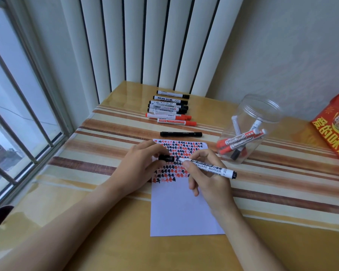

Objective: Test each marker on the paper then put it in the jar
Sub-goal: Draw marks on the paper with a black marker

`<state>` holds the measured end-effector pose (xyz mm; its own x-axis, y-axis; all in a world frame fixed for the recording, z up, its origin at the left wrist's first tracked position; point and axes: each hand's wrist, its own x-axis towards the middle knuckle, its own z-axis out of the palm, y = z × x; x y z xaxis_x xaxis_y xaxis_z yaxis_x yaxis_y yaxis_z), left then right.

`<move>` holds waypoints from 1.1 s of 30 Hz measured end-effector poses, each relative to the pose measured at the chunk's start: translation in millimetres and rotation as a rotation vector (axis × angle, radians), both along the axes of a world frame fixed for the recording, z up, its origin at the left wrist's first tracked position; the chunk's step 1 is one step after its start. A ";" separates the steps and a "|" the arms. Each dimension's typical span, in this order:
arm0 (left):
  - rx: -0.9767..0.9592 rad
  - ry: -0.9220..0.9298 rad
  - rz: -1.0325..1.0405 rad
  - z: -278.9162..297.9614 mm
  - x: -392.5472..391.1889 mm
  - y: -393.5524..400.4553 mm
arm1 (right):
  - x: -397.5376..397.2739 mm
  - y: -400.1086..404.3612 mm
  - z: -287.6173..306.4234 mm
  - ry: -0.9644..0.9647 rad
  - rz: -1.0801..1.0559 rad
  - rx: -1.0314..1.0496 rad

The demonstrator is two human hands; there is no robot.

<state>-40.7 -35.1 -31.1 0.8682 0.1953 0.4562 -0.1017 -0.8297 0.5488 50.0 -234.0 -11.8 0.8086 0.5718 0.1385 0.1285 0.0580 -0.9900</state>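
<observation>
On the striped table [110, 241], a row of capped markers [169, 109] lies far beyond your paper [184, 212], the clear jar [249, 128] to its right, while your right hand [209, 182] grips an uncapped whiteboard marker [209, 168] tip-down on the paper and your left hand [143, 169] pinches its black cap [166, 158].

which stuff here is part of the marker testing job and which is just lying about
In the job: whiteboard marker in right hand; black cap in left hand; paper; jar; row of markers; black marker.

Lying about: red bag; dark cup.
</observation>
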 end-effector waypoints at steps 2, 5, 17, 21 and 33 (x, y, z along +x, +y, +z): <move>-0.013 -0.012 0.007 0.9 -1.3 -1.2 | -1.4 -0.2 0.5 -0.004 0.009 0.013; -0.017 -0.034 -0.024 4.0 -1.9 -3.5 | -2.2 -0.5 -1.0 0.000 0.045 -0.005; 0.005 -0.086 -0.132 4.3 -6.2 -3.0 | -1.9 -4.4 2.9 0.140 0.172 0.042; 0.021 -0.062 -0.079 4.1 -8.3 0.2 | 9.6 -9.5 4.7 0.099 0.066 -0.035; 0.230 0.083 -0.095 -8.9 -1.6 11.3 | 19.4 -13.8 -5.0 -0.402 0.100 -0.362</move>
